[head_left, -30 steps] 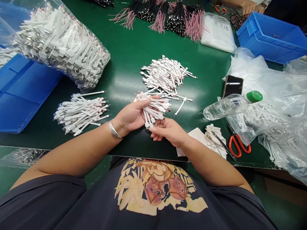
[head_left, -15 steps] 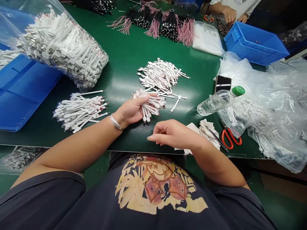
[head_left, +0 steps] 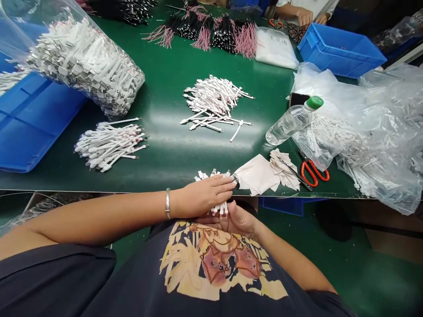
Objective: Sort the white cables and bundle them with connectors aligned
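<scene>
My left hand lies palm down over a bundle of short white cables at the near edge of the green table. Its fingers are pressed together on top of the bundle. Under the bundle, my right hand cups the cable ends from below, just off the table edge and close to my body. A loose pile of the same white cables lies at the table's middle. A second, tidier pile of white cables lies to the left.
A clear bag of white cables rests on a blue tray at left. A water bottle, red-handled scissors, white cloths and plastic bags crowd the right. Black-and-pink wire bundles, a blue bin and another person's hands are at the back.
My left hand has drawn the cable bundle from the table's middle back to the near edge. My right hand, apart half a second ago, has come under the bundle. The camera tilted down.
</scene>
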Motion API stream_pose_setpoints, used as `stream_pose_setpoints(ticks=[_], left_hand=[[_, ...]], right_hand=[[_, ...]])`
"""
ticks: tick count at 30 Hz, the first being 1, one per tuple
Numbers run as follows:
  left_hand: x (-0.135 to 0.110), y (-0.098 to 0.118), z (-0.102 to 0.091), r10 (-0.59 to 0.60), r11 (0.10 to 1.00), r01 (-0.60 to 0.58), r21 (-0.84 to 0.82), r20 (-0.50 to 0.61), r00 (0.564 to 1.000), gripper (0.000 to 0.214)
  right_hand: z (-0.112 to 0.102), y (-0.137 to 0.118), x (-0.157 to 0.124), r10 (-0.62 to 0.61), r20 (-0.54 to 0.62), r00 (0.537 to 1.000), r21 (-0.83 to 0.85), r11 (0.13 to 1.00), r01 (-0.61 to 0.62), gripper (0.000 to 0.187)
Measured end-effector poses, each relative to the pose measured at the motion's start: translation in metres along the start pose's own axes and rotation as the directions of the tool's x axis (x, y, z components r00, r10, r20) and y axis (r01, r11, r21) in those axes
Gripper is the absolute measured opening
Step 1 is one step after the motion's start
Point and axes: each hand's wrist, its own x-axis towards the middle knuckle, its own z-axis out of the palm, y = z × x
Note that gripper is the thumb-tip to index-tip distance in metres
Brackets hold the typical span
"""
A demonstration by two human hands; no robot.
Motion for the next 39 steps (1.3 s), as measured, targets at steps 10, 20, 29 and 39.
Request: stream_pose_setpoints(ticks=[10,20,29,39], left_hand=[[-0.011,0.003,0.013,0.013,0.996,-0.012,0.093,-0.018,1.000,0.082],[-0.076,0.045,0.020,-0.465,0.870,0.415,-0.268,-0.729,0.503,0.029],[-0.078,0.045,0.058,-0.828,0.404,0.521,-0.751,-0.059,0.557,0.038],[-0.028,0.041,0.057,-0.780,-0.055,0.497,-0.866,0.348,0.520,0.064]], right_hand=[[0.002,0.000,0.025,-0.062,-0.183,0.981,-0.008,0.998,0.062,0.039],[0.008,0.000,0.016,0.039,-0.080,0.996,-0.007,0.999,-0.039,0.046],[0.011,0.002,0.015,-0.010,-0.168,0.986,-0.136,0.991,-0.013,0.037],[0.008,0.019,0.011,0.050,-0.158,0.986,-0.229,0.970,-0.086,0.040]])
